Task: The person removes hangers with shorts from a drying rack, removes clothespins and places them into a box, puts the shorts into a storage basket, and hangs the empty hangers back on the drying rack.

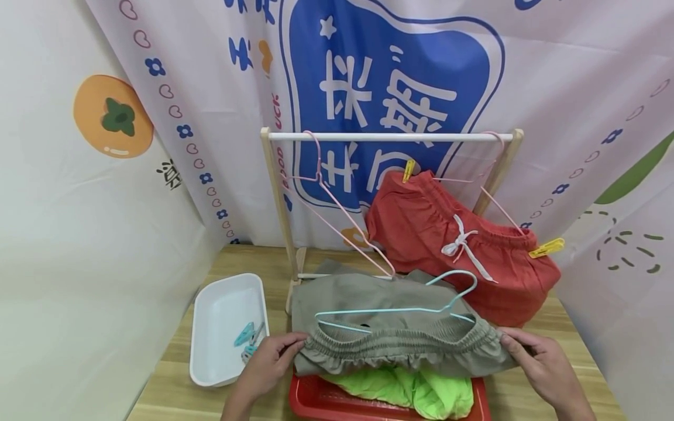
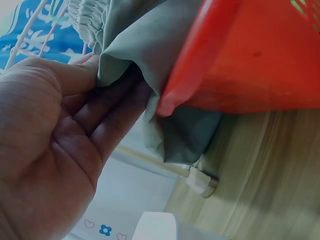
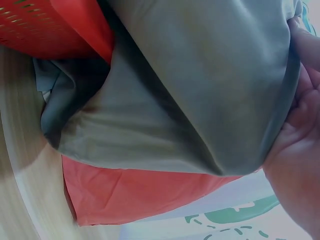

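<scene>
Grey-green shorts (image 1: 363, 292) with a gathered elastic waist lie spread over the back of a red basket (image 1: 389, 409). At the waistband's left end my left hand (image 1: 271, 359) pinches the cloth between thumb and fingers, seen close up in the left wrist view. My right hand (image 1: 544, 365) pinches the other end of the waistband. A light-blue hanger (image 1: 384, 310) sits partly inside the waist opening, its hook standing out toward the upper right. Bright green cloth (image 1: 400, 389) lies in the basket below the shorts.
Behind stands a small rack (image 1: 389, 137) with an unloaded pink hanger (image 1: 342, 204). Red shorts (image 1: 463, 245) hang at its right, held by yellow clips (image 1: 546, 248). A white tray (image 1: 221, 327) with several blue clips (image 1: 244, 334) stands left on the wooden table (image 1: 168, 386).
</scene>
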`<state>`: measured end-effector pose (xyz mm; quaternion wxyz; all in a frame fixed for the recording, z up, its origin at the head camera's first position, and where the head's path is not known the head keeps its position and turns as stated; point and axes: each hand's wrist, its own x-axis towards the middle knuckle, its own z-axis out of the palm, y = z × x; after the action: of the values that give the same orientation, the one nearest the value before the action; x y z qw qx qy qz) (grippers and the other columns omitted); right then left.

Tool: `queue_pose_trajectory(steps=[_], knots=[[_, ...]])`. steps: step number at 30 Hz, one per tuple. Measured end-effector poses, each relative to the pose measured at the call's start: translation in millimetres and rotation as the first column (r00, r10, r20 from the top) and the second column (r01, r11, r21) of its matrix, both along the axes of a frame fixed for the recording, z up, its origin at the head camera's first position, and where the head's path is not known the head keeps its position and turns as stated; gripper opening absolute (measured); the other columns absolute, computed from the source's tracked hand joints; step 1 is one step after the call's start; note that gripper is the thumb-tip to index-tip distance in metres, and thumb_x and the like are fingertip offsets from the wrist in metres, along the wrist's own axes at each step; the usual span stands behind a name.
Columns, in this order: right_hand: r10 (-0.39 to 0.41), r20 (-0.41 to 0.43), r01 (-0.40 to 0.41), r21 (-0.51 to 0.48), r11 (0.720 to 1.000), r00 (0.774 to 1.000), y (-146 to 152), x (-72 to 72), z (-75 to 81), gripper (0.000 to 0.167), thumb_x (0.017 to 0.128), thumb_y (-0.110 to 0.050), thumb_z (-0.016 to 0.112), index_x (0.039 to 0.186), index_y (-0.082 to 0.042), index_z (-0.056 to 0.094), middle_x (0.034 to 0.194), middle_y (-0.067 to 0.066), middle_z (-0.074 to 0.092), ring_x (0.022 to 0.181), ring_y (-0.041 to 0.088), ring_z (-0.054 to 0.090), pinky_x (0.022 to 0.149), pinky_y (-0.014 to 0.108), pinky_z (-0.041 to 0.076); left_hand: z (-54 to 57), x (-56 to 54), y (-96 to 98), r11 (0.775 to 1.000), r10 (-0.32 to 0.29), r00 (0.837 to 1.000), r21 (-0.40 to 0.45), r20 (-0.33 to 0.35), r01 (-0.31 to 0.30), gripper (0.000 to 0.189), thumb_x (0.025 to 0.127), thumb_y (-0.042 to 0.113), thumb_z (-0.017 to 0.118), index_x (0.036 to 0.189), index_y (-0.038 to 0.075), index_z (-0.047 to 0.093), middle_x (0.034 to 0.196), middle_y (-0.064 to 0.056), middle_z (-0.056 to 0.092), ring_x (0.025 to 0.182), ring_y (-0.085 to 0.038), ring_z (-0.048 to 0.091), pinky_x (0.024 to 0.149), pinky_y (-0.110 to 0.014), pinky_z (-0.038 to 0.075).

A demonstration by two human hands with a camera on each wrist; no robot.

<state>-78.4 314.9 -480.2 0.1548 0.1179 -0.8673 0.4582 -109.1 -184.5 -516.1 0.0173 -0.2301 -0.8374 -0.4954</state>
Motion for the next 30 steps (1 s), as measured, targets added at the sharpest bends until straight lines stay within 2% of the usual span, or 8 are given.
queue_pose_trajectory(steps=[5,9,16,20,26,29,30], knots=[[0.004,0.016,-0.004,0.007,1.000,1.000,-2,-0.6,-2.1,0.018,0.096,0.008,0.066,0.108,0.000,0.076,0.101,-0.010,0.075,0.090,-0.002,0.067,0.074,0.012,0.052,-0.9,0.2,6.8,0.999,-0.016,1.000,-0.046,0.026,0.017,0.021,0.105,0.009,0.060,0.119,0.002,0.075,0.117,-0.008,0.074,0.110,-0.019,0.068,0.091,-0.035,0.058],[0.008,0.012,-0.009,0.020,1.000,1.000,-4,-1.5,-3.2,0.018,0.096,0.007,0.067,0.107,-0.003,0.077,0.101,-0.009,0.075,0.092,-0.002,0.067,0.076,0.011,0.051,1.3,0.0,13.9,0.996,-0.034,0.998,-0.081,0.055,0.038,0.021,0.106,0.014,0.060,0.118,0.007,0.076,0.114,-0.003,0.075,0.106,-0.015,0.069,0.089,-0.035,0.058],[0.049,-0.030,-0.049,0.025,0.999,0.998,-9,-5.7,-4.9,0.021,0.093,0.011,0.068,0.107,-0.002,0.078,0.104,-0.009,0.075,0.097,-0.003,0.066,0.080,0.010,0.050,2.1,1.0,28.4,0.991,-0.070,0.997,-0.116,0.026,0.073,0.021,0.105,0.024,0.064,0.115,0.013,0.079,0.109,0.004,0.075,0.099,-0.010,0.069,0.086,-0.034,0.059],[0.074,-0.048,-0.073,0.016,0.997,0.996,-12,-8.1,-7.4,0.025,0.091,0.014,0.068,0.108,-0.001,0.078,0.106,-0.010,0.074,0.098,-0.003,0.065,0.080,0.009,0.050,3.0,1.4,36.4,0.987,-0.083,0.995,-0.132,0.052,0.089,0.025,0.105,0.031,0.062,0.116,0.015,0.079,0.110,0.008,0.075,0.099,-0.008,0.069,0.086,-0.034,0.059],[0.076,-0.025,-0.076,0.012,0.997,0.997,-14,-10.5,-9.7,0.022,0.092,0.012,0.069,0.107,0.000,0.078,0.107,-0.011,0.073,0.098,-0.003,0.065,0.078,0.010,0.051,7.2,1.6,40.2,0.978,-0.057,0.997,-0.197,0.055,0.067,0.024,0.105,0.031,0.064,0.116,0.015,0.079,0.109,0.008,0.075,0.098,-0.007,0.068,0.086,-0.035,0.060],[0.080,-0.015,-0.080,0.012,0.997,0.997,-16,-10.9,-9.5,0.021,0.092,0.012,0.068,0.108,0.000,0.078,0.107,-0.011,0.073,0.097,-0.003,0.065,0.078,0.010,0.051,9.7,3.2,38.9,0.983,-0.030,0.999,-0.178,0.025,0.034,0.020,0.104,0.025,0.066,0.114,0.015,0.079,0.108,0.007,0.075,0.096,-0.007,0.068,0.084,-0.034,0.060],[0.082,-0.013,-0.081,0.013,0.997,0.997,-16,-10.8,-9.3,0.021,0.092,0.012,0.068,0.108,0.000,0.078,0.107,-0.011,0.073,0.097,-0.003,0.065,0.077,0.010,0.051,10.6,3.6,38.3,0.987,-0.018,1.000,-0.160,-0.005,0.017,0.017,0.103,0.021,0.067,0.113,0.014,0.079,0.107,0.007,0.075,0.093,-0.006,0.068,0.082,-0.033,0.060]])
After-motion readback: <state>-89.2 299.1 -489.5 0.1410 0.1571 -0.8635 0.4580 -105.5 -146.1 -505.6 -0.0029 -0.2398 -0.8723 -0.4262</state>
